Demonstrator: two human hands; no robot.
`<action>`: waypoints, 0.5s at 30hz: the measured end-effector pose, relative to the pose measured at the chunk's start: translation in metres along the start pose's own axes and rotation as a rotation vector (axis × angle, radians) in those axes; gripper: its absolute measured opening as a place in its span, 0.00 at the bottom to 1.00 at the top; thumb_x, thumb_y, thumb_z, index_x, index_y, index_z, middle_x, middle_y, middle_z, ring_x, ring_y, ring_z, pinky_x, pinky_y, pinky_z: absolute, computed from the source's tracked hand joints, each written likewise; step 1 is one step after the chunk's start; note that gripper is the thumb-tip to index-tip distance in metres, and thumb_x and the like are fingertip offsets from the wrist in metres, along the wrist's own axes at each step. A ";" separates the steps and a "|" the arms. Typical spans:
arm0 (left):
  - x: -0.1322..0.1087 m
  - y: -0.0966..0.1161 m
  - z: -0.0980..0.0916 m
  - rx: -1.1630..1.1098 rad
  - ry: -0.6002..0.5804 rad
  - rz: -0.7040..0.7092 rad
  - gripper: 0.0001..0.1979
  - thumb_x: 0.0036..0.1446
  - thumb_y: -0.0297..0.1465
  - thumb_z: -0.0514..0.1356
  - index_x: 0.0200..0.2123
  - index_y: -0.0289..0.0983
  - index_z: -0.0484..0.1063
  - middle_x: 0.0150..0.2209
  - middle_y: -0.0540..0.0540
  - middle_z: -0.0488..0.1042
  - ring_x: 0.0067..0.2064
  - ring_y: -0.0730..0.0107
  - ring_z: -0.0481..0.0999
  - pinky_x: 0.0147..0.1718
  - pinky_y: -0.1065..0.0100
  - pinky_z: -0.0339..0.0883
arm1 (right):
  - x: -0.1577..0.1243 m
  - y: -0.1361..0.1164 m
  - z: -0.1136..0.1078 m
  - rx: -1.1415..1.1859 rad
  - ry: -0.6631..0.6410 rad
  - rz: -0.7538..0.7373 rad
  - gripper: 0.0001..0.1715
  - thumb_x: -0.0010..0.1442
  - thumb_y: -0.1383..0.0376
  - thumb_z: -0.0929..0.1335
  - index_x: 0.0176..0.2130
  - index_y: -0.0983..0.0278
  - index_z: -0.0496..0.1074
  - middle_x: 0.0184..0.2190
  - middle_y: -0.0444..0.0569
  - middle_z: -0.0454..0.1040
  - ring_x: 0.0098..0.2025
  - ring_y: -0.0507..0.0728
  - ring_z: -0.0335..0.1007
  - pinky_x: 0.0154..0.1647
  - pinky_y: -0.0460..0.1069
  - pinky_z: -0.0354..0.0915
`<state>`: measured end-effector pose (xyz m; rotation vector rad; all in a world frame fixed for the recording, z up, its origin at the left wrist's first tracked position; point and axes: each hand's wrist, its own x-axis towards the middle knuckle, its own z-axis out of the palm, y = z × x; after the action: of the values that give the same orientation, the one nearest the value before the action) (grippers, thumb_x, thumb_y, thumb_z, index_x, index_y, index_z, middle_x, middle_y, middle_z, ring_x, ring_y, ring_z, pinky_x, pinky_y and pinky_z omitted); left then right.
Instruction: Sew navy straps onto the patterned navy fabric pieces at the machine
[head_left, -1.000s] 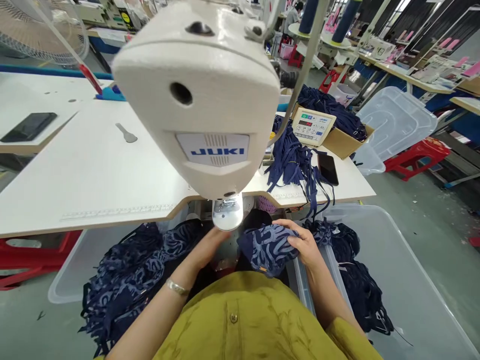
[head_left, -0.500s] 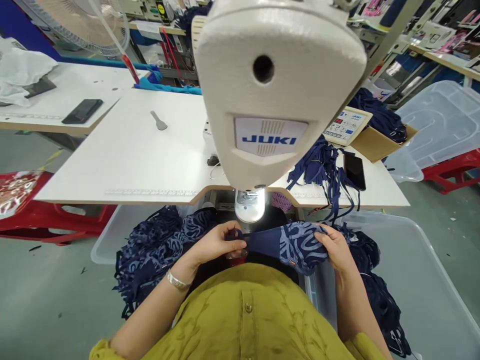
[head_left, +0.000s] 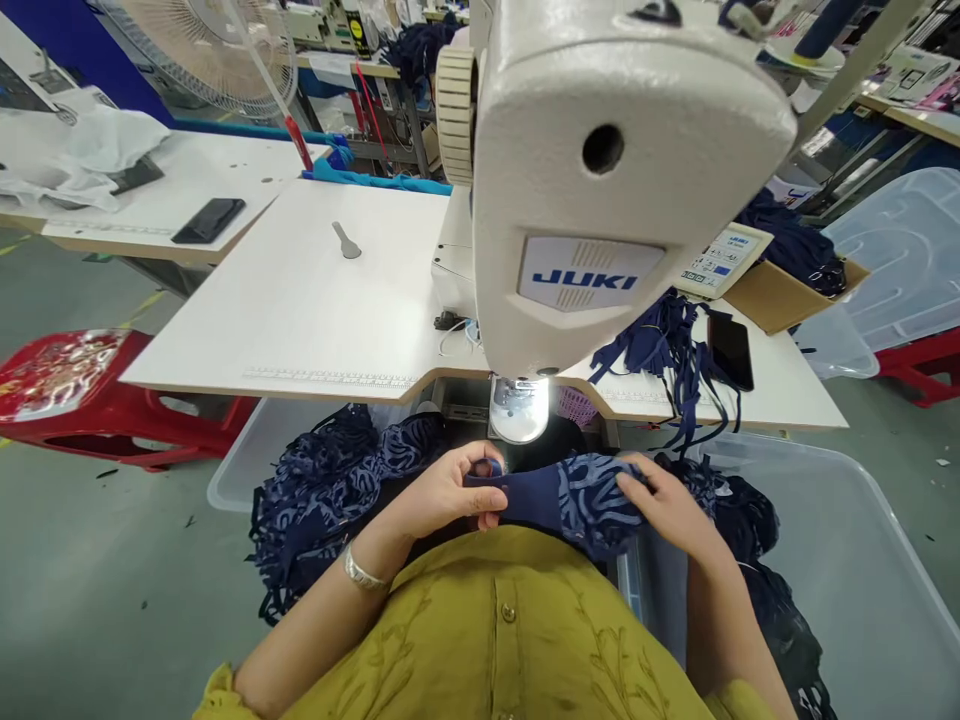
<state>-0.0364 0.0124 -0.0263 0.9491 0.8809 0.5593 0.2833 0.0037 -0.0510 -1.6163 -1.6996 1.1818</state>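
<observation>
Off the sewing table's front edge [head_left: 330,395], the navy bra [head_left: 596,500], pinched by left hand [head_left: 450,490] and right hand [head_left: 666,500], is best held untwisted.

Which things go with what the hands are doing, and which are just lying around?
Seem to belong:
- the blue cloth, held by the left hand and right hand
- the sewing machine
- the patterned pile

Probably just lying around:
- the left phone
- the right phone
- the grey spoon-shaped thing
</observation>
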 end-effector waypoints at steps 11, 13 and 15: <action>-0.013 0.049 0.044 0.541 0.041 0.135 0.26 0.56 0.39 0.61 0.56 0.44 0.57 0.28 0.57 0.74 0.28 0.76 0.70 0.28 0.73 0.64 | 0.009 -0.097 0.053 0.145 -0.219 -0.389 0.13 0.63 0.57 0.64 0.33 0.63 0.69 0.27 0.42 0.67 0.29 0.50 0.62 0.31 0.45 0.60; -0.014 0.052 0.042 0.723 0.128 0.203 0.29 0.58 0.41 0.59 0.60 0.46 0.53 0.26 0.58 0.73 0.25 0.76 0.69 0.27 0.74 0.63 | 0.013 -0.105 0.049 0.179 -0.191 -0.358 0.12 0.61 0.57 0.65 0.32 0.63 0.69 0.25 0.40 0.64 0.27 0.49 0.58 0.27 0.44 0.56; -0.013 0.053 0.038 0.888 0.278 0.358 0.26 0.59 0.42 0.57 0.59 0.46 0.55 0.28 0.56 0.74 0.25 0.75 0.70 0.27 0.73 0.64 | 0.019 -0.112 0.045 0.148 -0.111 -0.312 0.12 0.60 0.58 0.65 0.30 0.63 0.67 0.23 0.39 0.62 0.25 0.49 0.55 0.27 0.44 0.54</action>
<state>-0.0138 0.0111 0.0360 1.8918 1.2526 0.6175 0.1838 0.0205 0.0178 -1.1672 -1.8066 1.2244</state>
